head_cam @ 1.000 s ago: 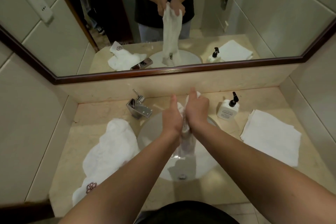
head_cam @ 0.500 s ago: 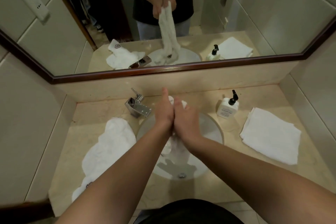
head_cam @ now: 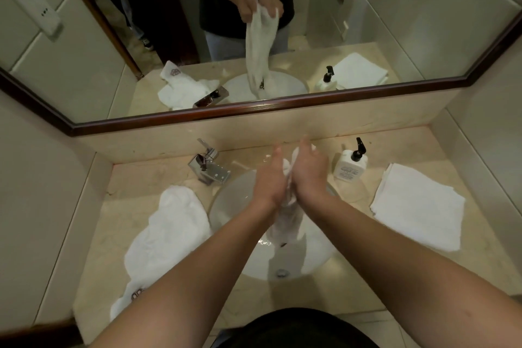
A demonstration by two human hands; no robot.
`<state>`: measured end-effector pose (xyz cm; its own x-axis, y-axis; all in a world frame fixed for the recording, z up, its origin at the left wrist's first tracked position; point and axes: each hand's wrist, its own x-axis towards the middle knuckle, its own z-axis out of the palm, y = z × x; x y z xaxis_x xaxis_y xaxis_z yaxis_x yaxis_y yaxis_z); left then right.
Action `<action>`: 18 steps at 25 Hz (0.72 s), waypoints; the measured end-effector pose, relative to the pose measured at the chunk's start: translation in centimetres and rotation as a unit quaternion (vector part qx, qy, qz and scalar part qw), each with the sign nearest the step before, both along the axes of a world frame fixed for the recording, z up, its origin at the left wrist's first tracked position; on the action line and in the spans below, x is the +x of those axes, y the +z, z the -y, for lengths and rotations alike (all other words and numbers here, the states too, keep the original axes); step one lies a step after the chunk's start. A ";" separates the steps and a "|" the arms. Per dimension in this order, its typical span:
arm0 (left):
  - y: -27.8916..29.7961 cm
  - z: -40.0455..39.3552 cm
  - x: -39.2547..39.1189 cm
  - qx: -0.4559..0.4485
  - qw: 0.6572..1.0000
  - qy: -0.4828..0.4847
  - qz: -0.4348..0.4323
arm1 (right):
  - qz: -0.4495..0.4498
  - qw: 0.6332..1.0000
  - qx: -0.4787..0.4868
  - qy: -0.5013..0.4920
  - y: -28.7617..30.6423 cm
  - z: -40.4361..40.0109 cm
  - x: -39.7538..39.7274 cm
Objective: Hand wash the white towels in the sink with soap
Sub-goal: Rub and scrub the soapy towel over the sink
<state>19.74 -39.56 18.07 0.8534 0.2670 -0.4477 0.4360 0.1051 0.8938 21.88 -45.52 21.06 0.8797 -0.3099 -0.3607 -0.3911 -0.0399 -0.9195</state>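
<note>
Sink (head_cam: 226, 206) holds bunched, dangling towel (head_cam: 286, 223).

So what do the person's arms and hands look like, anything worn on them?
Both forearms are bare, with no sleeves reaching them. The left hand and right hand wear no gloves, and no watch or rings show. The mirror shows a dark short-sleeved top.

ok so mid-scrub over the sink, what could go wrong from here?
1. The wet towel hangs from both hands over the sink; if its tail swings past the rim, water could drip onto the counter.
2. The folded towel lies close on the right; splashes could wet it.
3. The soap bottle stands near the right hand; an elbow swing might tip it.
</note>
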 end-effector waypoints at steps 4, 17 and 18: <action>1.0 -0.6 1.3 0.015 0.998 0.052 -0.015 | 0.037 0.998 0.014 0.054 0.1 -0.5 -2.8; 1.2 1.4 1.7 0.082 0.996 -0.021 0.027 | -0.017 0.999 0.032 -0.030 1.7 1.6 1.1; 1.5 1.1 2.1 0.075 0.997 0.001 0.015 | -0.006 1.000 0.022 -0.009 1.6 1.3 0.4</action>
